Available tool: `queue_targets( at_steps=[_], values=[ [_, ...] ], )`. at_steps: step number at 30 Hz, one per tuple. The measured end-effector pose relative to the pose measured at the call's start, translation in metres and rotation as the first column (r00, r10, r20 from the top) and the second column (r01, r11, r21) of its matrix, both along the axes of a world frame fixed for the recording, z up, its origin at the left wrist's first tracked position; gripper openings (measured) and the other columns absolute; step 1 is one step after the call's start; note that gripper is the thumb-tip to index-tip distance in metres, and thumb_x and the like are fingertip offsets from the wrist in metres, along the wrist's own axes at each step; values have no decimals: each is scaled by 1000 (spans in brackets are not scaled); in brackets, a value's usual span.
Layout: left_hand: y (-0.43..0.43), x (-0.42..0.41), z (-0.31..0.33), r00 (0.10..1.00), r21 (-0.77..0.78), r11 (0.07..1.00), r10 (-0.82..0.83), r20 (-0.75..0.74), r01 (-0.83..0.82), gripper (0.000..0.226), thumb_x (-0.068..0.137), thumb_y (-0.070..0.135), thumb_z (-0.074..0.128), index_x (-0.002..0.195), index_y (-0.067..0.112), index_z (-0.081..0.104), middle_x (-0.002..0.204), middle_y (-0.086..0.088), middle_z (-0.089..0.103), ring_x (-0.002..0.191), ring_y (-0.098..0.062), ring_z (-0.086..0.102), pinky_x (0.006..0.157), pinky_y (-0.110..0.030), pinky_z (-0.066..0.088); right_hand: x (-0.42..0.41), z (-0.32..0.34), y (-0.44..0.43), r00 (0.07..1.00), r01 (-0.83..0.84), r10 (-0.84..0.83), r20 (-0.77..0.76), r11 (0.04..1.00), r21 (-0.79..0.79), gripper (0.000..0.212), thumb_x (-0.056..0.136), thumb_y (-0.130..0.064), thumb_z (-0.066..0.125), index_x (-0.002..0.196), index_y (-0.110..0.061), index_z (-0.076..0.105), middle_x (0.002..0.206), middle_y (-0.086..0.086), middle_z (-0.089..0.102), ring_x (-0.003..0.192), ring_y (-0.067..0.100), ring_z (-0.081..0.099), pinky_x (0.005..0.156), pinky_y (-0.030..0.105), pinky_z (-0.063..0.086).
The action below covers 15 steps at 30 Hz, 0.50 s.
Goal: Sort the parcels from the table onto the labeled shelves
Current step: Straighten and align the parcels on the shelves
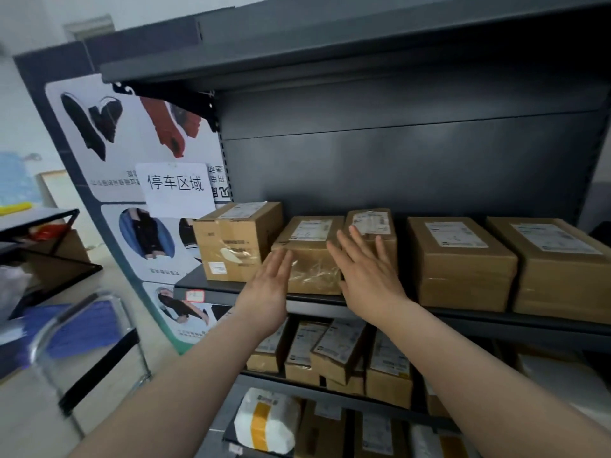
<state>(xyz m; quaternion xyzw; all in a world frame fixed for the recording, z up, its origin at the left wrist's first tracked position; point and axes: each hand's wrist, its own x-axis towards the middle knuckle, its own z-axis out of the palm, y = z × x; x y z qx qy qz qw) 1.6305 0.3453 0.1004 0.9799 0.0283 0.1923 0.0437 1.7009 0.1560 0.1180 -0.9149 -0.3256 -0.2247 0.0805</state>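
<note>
A parcel depot or pick-up point is suggested. Dark metal shelving (396, 153) is seen from 12 to 4 o'clock, and brown boxes (463, 269) with printed shipping labels (454, 234) are ranked on it. More labelled boxes and a white taped bag (267, 421) are stored at 6 o'clock. A paper sign (175, 190) is stuck at 9 o'clock.

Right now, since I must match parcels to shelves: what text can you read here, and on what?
"停车区域": white paper sheet taped on the poster.
Too blurred to read: parcel labels, shelf tag, the poster's small captions.
</note>
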Motion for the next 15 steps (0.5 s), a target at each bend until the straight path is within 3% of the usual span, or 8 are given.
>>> queue_targets(
  at_steps=[6,9,11,15],
  values=[
    [20,15,-1,996,-39,996,-85,-28,84,84,89,2,55,157,19,7,164,-1,-10,149,-23,12,113,-36,34,2,-1,15,994,99,-98,-38,995,10,69,95,-20,52,154,-25,15,162,-3,-8,147,17,-20,118,50,-6],
    [22,12,-7,987,-43,987,-150,53,152,79,89,2,55,155,20,15,164,-1,0,141,-26,33,98,-36,47,-7,-9,20,998,71,-70,-6,994,79,64,95,-17,52,152,-26,23,163,-4,-4,147,14,-16,120,47,-4],
    [24,9,-13,974,-26,977,-208,94,211,76,88,1,57,153,20,23,163,1,10,130,-25,45,90,-35,51,-17,-20,19,997,27,-37,71,990,136,57,94,-14,54,147,-25,37,161,-1,13,149,17,0,121,45,7],
    [25,1,-34,930,-9,936,-350,107,353,62,88,1,59,145,17,42,153,-3,37,132,-24,43,102,-35,45,-36,-58,7,989,-56,24,144,974,219,45,82,-5,67,125,-18,62,141,7,50,135,25,39,107,47,36]
  ],
)
